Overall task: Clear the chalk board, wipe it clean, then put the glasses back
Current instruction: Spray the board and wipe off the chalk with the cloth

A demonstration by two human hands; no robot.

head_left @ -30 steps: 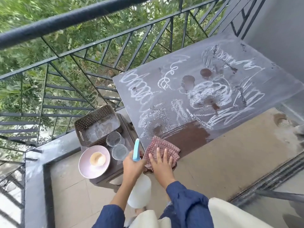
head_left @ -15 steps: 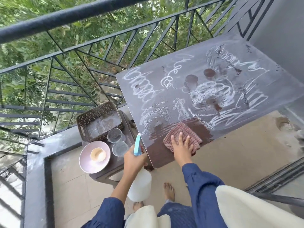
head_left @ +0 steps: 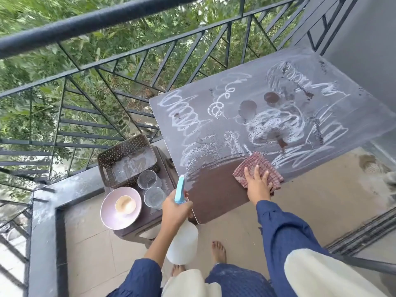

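Observation:
The chalk board [head_left: 353,108] lies flat like a tabletop, covered in white chalk scribbles, with a dark wet wiped patch at its near corner. My right hand [head_left: 258,185] presses flat on a red checked cloth [head_left: 261,168] at the edge of that patch. My left hand [head_left: 174,209] grips the neck of a white spray bottle [head_left: 183,243] with a blue nozzle, held beside the board's near left corner. Two clear glasses [head_left: 149,179] [head_left: 154,197] stand on a low dark stool [head_left: 165,168] left of the board.
A pink plate [head_left: 107,213] with a cream bowl [head_left: 125,205] and a brown perforated basket [head_left: 102,161] share the stool. A black metal railing [head_left: 128,20] runs behind the board and the stool. My bare feet [head_left: 218,251] stand on the tiled balcony floor. A grey wall rises at the right.
My right hand has slid the cloth to the right along the board's near edge, widening the wet wiped patch. The spray bottle stays in my left hand.

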